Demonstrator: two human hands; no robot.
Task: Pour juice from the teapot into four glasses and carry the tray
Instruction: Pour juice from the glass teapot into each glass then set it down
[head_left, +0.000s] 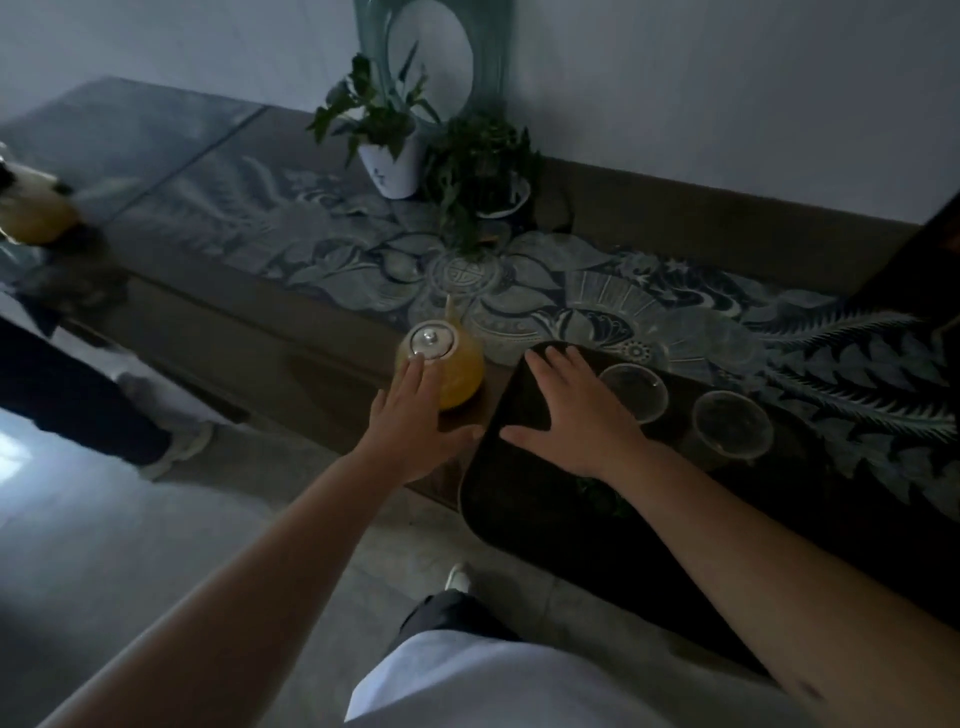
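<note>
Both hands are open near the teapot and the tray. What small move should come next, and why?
Probably the left hand should close round the teapot. Its straight fingers reach the lid but hold nothing, the pot is full of juice, and the two visible glasses on the tray look empty. The right hand lies spread over the tray.

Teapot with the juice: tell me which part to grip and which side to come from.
Grip the teapot around its round belly from the near left side, where the left hand already reaches with straight fingers. The spout points away toward the wall, so the near side is free. No handle is visible from here. The lid sits loose-looking on top, so a finger over it while pouring may help.
</note>
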